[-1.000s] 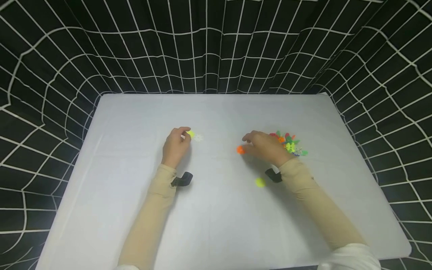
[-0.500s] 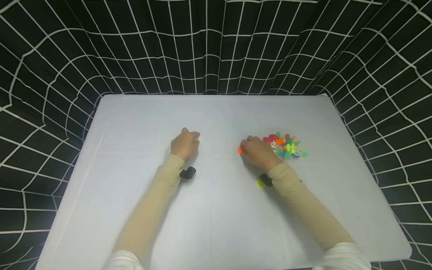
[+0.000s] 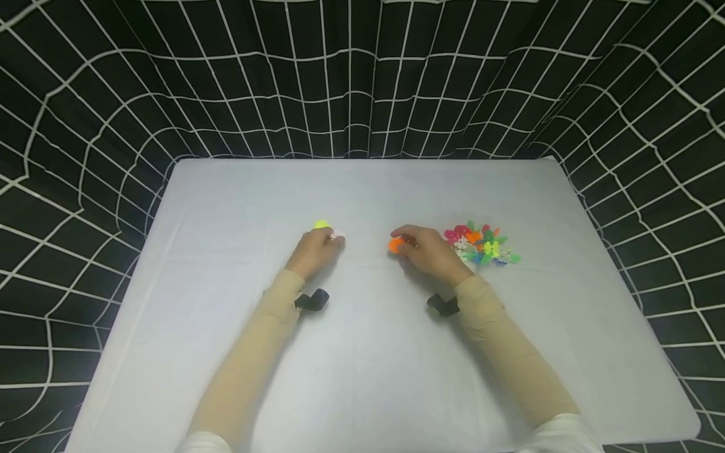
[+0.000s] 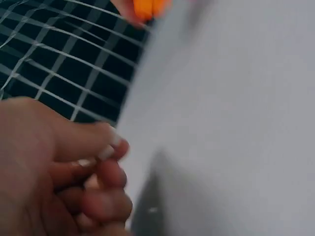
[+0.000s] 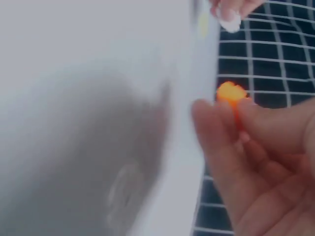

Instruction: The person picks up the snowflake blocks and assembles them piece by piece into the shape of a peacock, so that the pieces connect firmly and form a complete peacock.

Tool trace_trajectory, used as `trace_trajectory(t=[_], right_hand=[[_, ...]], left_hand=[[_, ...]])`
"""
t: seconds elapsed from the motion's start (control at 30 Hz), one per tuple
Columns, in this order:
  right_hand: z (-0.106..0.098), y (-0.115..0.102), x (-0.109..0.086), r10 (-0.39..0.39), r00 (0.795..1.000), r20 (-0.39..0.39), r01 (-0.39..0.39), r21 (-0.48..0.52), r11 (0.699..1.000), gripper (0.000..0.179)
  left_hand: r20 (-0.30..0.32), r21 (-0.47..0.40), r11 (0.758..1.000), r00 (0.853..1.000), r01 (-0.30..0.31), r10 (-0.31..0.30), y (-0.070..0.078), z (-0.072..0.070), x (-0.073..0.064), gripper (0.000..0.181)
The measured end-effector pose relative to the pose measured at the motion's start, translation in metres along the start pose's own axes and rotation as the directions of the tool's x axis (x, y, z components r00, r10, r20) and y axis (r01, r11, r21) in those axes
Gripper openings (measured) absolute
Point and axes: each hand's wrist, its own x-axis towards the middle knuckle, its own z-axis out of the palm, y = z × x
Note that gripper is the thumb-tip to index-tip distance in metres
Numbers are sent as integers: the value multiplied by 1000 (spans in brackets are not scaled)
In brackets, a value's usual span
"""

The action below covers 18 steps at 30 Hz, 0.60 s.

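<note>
In the head view my left hand (image 3: 313, 254) pinches a small white snowflake-shaped plastic piece (image 3: 337, 234) between thumb and fingers. Its pale edge (image 4: 106, 151) shows at the fingertips in the left wrist view. A yellow disc-like piece (image 3: 321, 223) lies on the table just beyond that hand. My right hand (image 3: 429, 253) pinches an orange snowflake-shaped piece (image 3: 395, 246), whose notched rim (image 5: 231, 92) sticks out past the thumb in the right wrist view. The two held pieces face each other with a gap between them.
Right of my right hand lies a heap of multicoloured snowflake pieces (image 3: 486, 244). A black camera mount (image 3: 443, 306) on the right wrist covers most of a yellow-green piece. White-corded netting (image 3: 362, 82) over black cloth surrounds the white table (image 3: 362, 377).
My left hand has left the yellow piece and now holds the white one. The right hand has drawn the orange piece slightly left.
</note>
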Motion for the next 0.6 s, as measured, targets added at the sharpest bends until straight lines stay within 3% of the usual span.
trace_trajectory(t=[0.07, 0.17, 0.23, 0.3, 0.4, 0.6], right_hand=[[0, -7, -3, -2, 1000, -23, 4, 115, 993, 25], [4, -18, -8, -22, 998, -64, 38, 255, 966, 18], [8, -25, -12, -54, 995, -80, 77, 317, 945, 17], [14, -30, -16, -80, 993, -92, 107, 342, 934, 16], [21, -33, -18, -112, 988, -106, 142, 352, 925, 15], [29, -35, -21, -169, 976, -136, 206, 337, 919, 13]], left_hand=[[68, -200, 979, 998, 23, -10, 3, 3, -3, 40], [156, -451, 886, 987, 109, -42, 10, 9, -11, 43], [199, -552, 818, 978, 161, -58, 15, 13, -16, 41], [210, -593, 785, 976, 176, -60, 20, 17, -21, 36], [206, -615, 771, 978, 163, -43, 25, 22, -27, 32], [175, -599, 793, 984, 115, -11, 26, 28, -33, 35]])
